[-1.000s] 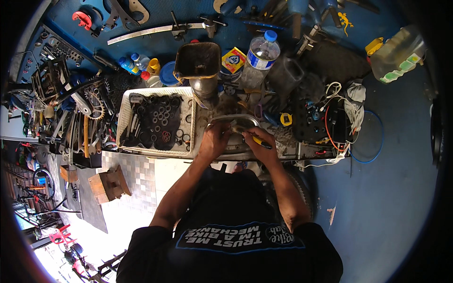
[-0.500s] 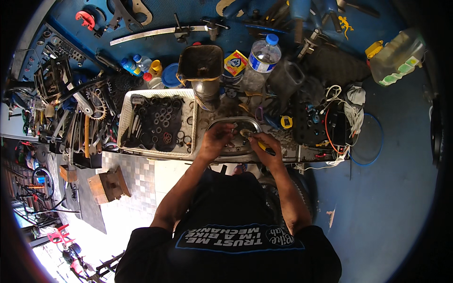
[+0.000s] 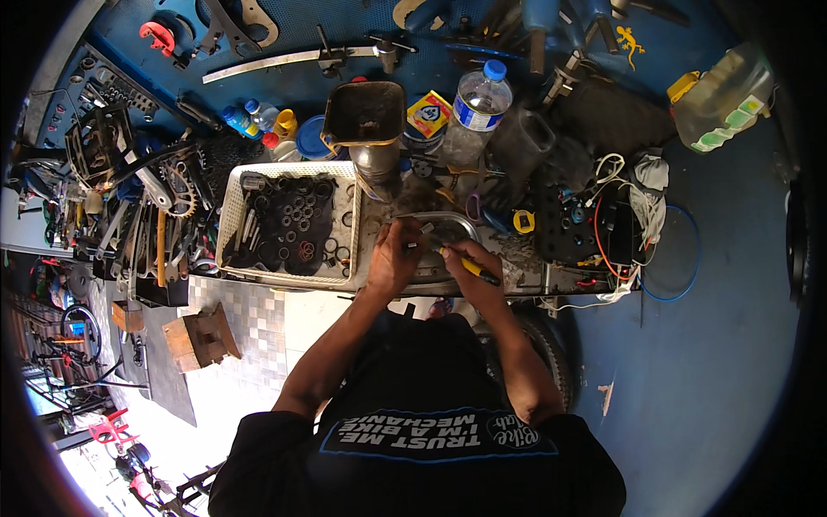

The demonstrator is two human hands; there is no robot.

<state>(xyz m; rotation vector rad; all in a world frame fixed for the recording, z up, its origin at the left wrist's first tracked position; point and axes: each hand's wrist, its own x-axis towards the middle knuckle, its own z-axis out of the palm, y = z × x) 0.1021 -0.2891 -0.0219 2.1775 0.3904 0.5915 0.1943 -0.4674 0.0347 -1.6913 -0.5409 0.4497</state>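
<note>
My left hand pinches a small metal part over a shallow metal bowl on the cluttered workbench. Just right of it, my right hand grips a yellow-handled tool with its tip pointed toward the part in my left hand. Both hands sit close together at the bench's front edge. What the part is I cannot make out; it is small and partly hidden by my fingers.
A white mesh tray of black rings and bearings lies left of my hands. Behind stand a dark funnel-like container, a plastic water bottle, small bottles and a black box with wires. Tools crowd the bench's left end.
My hands have shifted slightly and drawn closer together over the metal bowl; the yellow-handled tool stays in my right hand.
</note>
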